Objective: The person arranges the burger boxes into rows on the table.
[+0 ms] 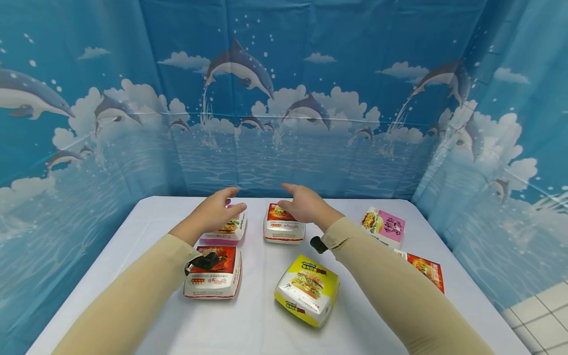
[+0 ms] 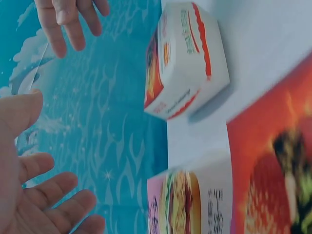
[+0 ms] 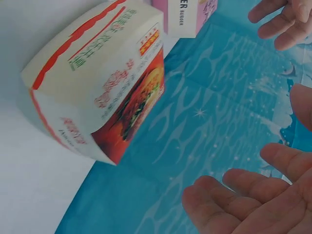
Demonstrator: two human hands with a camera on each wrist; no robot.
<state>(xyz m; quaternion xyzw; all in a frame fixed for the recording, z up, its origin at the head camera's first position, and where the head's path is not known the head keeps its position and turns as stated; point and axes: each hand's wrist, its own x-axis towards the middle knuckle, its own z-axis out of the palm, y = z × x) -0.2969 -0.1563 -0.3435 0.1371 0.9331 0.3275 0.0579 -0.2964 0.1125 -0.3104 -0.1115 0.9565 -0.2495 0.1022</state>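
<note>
My left hand point(image 1: 216, 213) hovers in front of a pink-and-white burger box point(image 1: 237, 231) at the back left, fingers spread and holding nothing. Across from it, my right hand point(image 1: 305, 204) is raised by a red-and-white burger box point(image 1: 285, 231) at the back middle, partly covering it. In the right wrist view, the fingers point(image 3: 239, 195) are loosely extended, apart from that box. Beneath my left wrist sits another red-and-white burger box point(image 1: 213, 283). A yellow burger box point(image 1: 308, 291) stands turned at an angle at the front middle, left of my right forearm.
Right of my right forearm are a pink-and-white burger box point(image 1: 386, 227) and a red burger box point(image 1: 426, 268), partly hidden by the sleeve. A white-covered table point(image 1: 262, 276) bears the boxes. Blue dolphin-print curtains point(image 1: 284, 158) enclose its back and sides.
</note>
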